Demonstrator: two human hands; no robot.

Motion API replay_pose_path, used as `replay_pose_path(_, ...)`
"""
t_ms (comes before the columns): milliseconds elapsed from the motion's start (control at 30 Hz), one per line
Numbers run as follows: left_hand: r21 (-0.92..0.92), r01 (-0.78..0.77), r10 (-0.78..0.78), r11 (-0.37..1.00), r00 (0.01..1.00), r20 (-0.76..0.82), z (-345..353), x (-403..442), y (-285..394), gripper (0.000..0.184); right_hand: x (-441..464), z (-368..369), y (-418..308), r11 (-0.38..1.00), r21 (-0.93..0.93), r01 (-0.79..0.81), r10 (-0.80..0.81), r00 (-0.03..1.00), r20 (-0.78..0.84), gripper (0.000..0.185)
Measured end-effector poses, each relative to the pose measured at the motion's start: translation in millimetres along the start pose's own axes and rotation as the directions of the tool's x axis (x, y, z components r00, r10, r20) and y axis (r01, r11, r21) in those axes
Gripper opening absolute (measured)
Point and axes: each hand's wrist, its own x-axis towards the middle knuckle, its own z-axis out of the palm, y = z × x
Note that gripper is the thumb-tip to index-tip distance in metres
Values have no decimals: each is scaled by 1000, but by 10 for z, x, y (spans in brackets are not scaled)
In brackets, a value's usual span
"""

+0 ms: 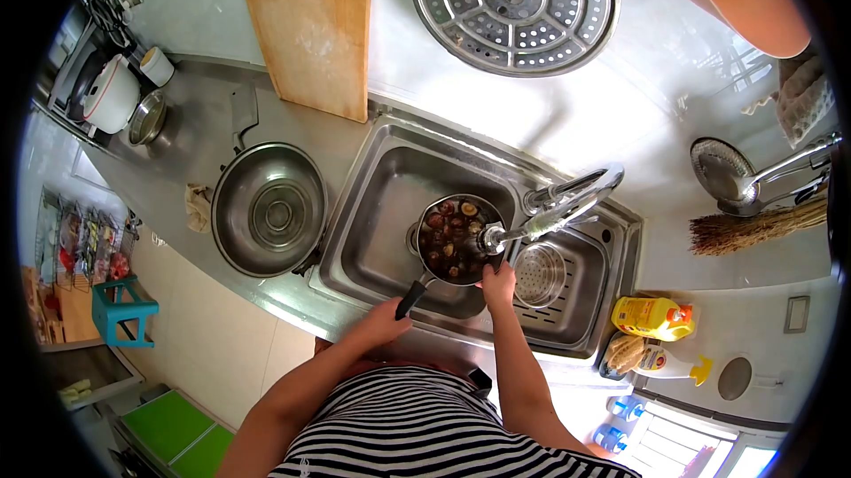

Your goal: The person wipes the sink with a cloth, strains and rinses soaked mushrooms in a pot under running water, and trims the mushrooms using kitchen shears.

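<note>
Over the large sink basin [372, 221], my left hand [381, 323] is closed around the black handle [410, 299] of a saucepan [431, 275]. Dark liquid and brown and reddish chunks, perhaps mushrooms, fill the pan. My right hand [498, 285] grips the pan's near right rim, its fingertips partly hidden. The chrome faucet [550, 223] reaches over the pan's right side, with its spray head [491, 239] just above the contents. A second, small loop handle shows on the pan's far left side.
A perforated steel basket [540, 275] sits in the small right basin. Left of the sink are a large steel wok-like pan [232, 212], a cleaver [244, 110] and a leaning cutting board [310, 43]. A yellow bottle [651, 317] and a spray bottle [669, 363] stand at right.
</note>
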Motion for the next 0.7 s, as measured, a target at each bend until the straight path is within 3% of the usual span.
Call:
replay_pose_path(67,76,-58,65,995,994,-87,55,-2,-15,26,-6,-36,-4,1000,-2,7,-7,1000,-17,24)
replay_pose_path(133,157,-109,135,982,976,-168,89,-21,1,29,-35,-131,-162,986,49,-157,149,978,144,30)
replay_pose_path(167,196,-142,181,970,962,-203,102,-38,5,30,-37,-106,-117,986,49,-158,150,979,142,30)
replay_pose_path(200,234,-172,228,957,944,-238,110,-57,18,32,-62,-66,-108,976,-176,128,-136,990,-35,37)
replay_pose_path(233,233,-173,229,957,944,-239,104,-63,25,32,-63,-44,-108,833,-427,351,-442,887,-135,46)
replay_pose_path(267,250,-160,216,955,952,-217,86,-66,23,31,-35,-50,-110,832,-427,354,-445,885,-134,46)
replay_pose_path(300,267,-146,202,953,960,-196,68,-72,13,31,-30,-79,-197,774,-491,400,-468,883,-19,57)
replay_pose_path(367,257,-161,213,953,958,-192,53,-73,-41,31,10,-4,-168,585,-614,529,-562,811,163,77)
replay_pose_path(400,246,-177,225,953,957,-185,52,-73,-59,32,-19,9,-273,585,-613,531,-562,810,165,77)
replay_pose_path(467,260,-162,205,952,968,-145,32,-104,-31,33,-89,40,-653,682,-378,626,-428,760,488,76)
replay_pose_path(500,276,-152,187,949,977,-105,21,-115,-19,34,-67,115,-712,682,-375,628,-429,759,490,76)
replay_pose_path(567,284,-154,187,946,978,-92,41,-125,-10,34,-32,228,-801,737,-489,467,-251,861,443,71)
replay_pose_path(700,269,-186,218,945,971,-94,59,-101,-71,34,230,452,-545,637,-482,601,-330,778,534,58)
